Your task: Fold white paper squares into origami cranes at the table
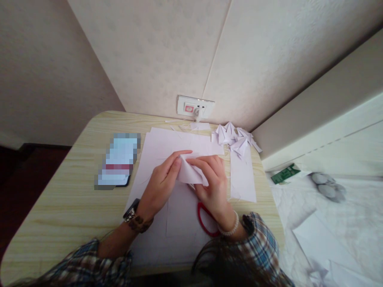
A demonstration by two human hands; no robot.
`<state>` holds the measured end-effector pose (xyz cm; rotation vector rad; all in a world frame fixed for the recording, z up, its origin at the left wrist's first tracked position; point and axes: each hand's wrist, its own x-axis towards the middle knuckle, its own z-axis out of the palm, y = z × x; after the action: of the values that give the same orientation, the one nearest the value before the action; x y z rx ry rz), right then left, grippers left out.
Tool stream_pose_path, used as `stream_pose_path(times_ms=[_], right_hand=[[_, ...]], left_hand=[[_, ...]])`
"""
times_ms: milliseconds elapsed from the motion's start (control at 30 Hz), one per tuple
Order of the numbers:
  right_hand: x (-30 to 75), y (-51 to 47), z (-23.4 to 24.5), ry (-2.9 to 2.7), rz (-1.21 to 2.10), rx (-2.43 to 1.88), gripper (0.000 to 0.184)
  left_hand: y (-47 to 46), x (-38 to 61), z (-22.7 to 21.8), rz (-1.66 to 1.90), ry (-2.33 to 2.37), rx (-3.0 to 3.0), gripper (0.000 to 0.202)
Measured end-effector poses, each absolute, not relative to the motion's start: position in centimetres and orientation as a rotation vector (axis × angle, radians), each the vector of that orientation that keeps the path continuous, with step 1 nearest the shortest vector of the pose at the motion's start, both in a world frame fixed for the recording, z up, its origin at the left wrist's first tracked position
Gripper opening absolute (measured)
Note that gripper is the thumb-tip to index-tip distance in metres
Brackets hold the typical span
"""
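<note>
To make this fold well, I think it is best to match the edges of the folded paper first, and then to run 1 fingertip firmly from the narrow point toward the wide end, so that the crease becomes sharp. The left hand should hold the point steady, because a small slip there could make the layers uneven. The paper looks thin, so a light hold during aligning seems wise, with hard pressure only on the crease. The white sheets below may serve as a pressing surface, but scissors with a red handle lie under the right hand, and it is better to avoid them.

The folded paper is between the 2 hands, apparently raised above the sheets, near the middle of the table. The left hand has a narrow grip: its thumb and index finger pinch the upper left corner. The right hand curves around the other side, its fingers more spread, with fingertips on the upper part of the paper. Its thumb is partly hidden, so I cannot tell how strongly it presses. Several folded pieces lie near the wall, beyond the right hand.
</note>
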<state>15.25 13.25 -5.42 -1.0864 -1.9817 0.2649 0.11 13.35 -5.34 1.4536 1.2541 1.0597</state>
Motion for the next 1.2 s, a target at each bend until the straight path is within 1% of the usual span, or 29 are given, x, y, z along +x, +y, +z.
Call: stream_pose_path(times_ms=[133,333,433,500,600,700,767,933,1200], right_hand=[[15.2,13.5,-5.2,-1.906,0.471,-1.102,0.033],[15.5,13.7,-4.3,-1.852,0.77,-1.032,0.043],[15.6,13.7,-4.1,-1.831,0.837,-0.999,0.037],[15.5,13.6,-4.1,-1.803,0.815,-1.049,0.028],[15.0,13.5,-4.4,-1.756,0.697,-1.155,0.013],[14.6,13.5,-4.8,-1.746,0.601,-1.191,0.004],[14.4,13.5,-4.9,-1.751,0.574,-1.204,0.002],[14.4,13.5,-5.1,-1.749,0.543,-1.251,0.003],[14.4,13.7,-5.5,-1.743,0.532,-1.329,0.002]], left_hand=[[13.3,0.1,-5.1,1.039,1.281,1.516,0.04],[13.5,-0.1,-4.7,1.036,1.357,1.578,0.039],[13.6,-0.2,-4.8,1.019,1.418,1.661,0.039],[13.6,-0.1,-4.9,0.986,1.459,1.716,0.039],[13.6,0.1,-5.2,0.949,1.455,1.782,0.038],[13.6,0.3,-5.4,0.948,1.424,1.827,0.037],[13.5,0.4,-5.5,0.947,1.424,1.848,0.037],[13.4,0.4,-5.7,0.931,1.422,1.907,0.038],[13.2,0.4,-5.8,0.817,1.455,1.936,0.039]])
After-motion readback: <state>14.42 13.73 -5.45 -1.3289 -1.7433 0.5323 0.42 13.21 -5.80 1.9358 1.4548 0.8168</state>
